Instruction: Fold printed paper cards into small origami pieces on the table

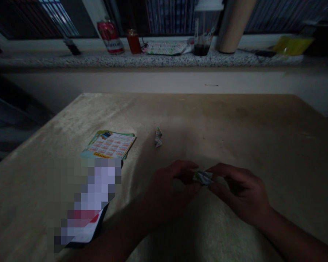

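My left hand [168,189] and my right hand [239,191] meet over the table, both pinching a small folded piece of printed paper [203,177] between their fingertips. The paper is held just above the tabletop near its front middle. A second small folded paper piece [158,137] stands on the table a little beyond the hands, to the left. The room is dim and fine detail of the paper is hard to make out.
A stack of printed sheets [110,145] lies left of the hands, with a phone-like flat object [89,207] in front of it. On the far ledge stand a red can [110,37], a small red jar [133,42], a cup [205,31] and a cardboard tube [233,25]. The wooden table [262,127] spreads right.
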Tool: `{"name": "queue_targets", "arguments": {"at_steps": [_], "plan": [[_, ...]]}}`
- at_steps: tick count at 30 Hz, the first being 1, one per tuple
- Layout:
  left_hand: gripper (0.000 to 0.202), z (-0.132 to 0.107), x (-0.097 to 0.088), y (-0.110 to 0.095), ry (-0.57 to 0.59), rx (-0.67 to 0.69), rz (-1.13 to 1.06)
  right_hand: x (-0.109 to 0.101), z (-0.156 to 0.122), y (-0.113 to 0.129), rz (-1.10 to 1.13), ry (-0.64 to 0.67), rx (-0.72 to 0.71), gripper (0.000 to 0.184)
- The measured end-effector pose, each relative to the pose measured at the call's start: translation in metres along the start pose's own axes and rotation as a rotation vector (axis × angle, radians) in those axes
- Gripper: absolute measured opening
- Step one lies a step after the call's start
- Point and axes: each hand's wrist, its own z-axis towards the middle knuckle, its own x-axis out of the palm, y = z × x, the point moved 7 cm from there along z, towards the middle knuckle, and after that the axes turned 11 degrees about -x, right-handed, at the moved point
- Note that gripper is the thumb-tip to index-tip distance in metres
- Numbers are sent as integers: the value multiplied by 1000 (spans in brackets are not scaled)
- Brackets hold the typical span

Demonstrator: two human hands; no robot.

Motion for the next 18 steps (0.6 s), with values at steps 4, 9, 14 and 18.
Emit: {"name": "queue_targets", "arguments": {"at_steps": [4,9,14,18], "plan": [[22,0,-2,-14,14,114,105,-1,3,5,-74,65,-55,4],[15,4,0,5,13,-131,-157,1,3,1,-27,68,-30,14],[15,4,7,14,30,-189,-236,5,4,-5,93,51,38,3],[19,4,11,15,61,-188,-178,6,4,-8,160,16,79,3]]}}
